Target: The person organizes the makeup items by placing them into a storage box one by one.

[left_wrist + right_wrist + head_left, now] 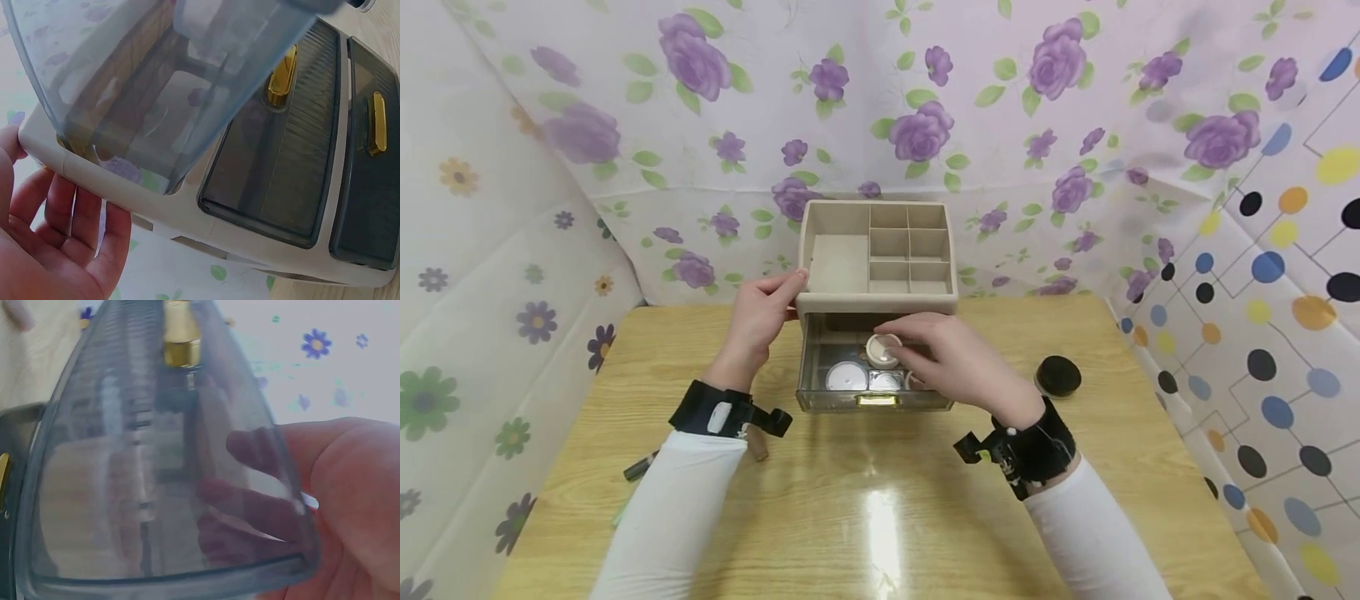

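Note:
A beige drawer organizer (880, 298) stands on the table with its top drawer (925, 402) pulled out. My left hand (756, 321) grips the organizer's left side, with its fingers curled against the casing in the left wrist view. Over the open drawer, my right hand (958, 362) pinches a small round jar (883, 351) between thumb and fingers. Below the jar, a white round case (847, 377) and a smaller round item (886, 382) lie in the drawer. Another round item sits partly hidden under the right hand. Through the clear drawer front (94, 506), the right fingers show blurred.
Several compartments (889, 243) divide the organizer's top. Two lower drawers (275, 150) with gold handles are closed. A black round lid or jar (1058, 377) rests on the right of the table. Near the left forearm lie a dark tube (640, 467) and a brownish stick (757, 446).

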{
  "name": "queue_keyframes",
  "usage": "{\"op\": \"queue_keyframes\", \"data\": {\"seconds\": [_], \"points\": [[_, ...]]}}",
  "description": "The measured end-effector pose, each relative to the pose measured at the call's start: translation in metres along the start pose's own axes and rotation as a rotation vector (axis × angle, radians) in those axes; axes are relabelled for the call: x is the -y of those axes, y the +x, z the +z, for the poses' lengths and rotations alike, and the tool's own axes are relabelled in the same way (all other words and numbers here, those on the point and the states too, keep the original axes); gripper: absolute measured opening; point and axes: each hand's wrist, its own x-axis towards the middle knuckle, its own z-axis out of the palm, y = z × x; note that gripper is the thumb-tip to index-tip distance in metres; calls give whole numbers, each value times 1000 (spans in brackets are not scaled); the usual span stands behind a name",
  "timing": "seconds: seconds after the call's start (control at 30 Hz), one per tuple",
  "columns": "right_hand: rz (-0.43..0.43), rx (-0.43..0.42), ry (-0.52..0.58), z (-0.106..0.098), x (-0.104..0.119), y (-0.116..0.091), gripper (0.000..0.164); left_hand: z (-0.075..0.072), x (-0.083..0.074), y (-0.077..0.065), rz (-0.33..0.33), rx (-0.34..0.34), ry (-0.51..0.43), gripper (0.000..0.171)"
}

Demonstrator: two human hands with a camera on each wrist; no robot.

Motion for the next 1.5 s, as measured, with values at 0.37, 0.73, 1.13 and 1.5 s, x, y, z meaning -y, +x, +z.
{"op": "queue_keyframes", "data": {"seconds": [0.37,0.73,1.13,1.5], "points": [[85,-292,272,-2,20,-41,27,-3,1,-2,-3,-2,18,51],[206,-450,615,21,36,-79,16,-4,2,-6,-15,-6,12,52],[323,-172,912,84,32,-94,22,-5,4,-7,-27,-40,20,53],[362,-97,1062,116,38,-78,40,4,4,-6,22,-39,23,48]]}}
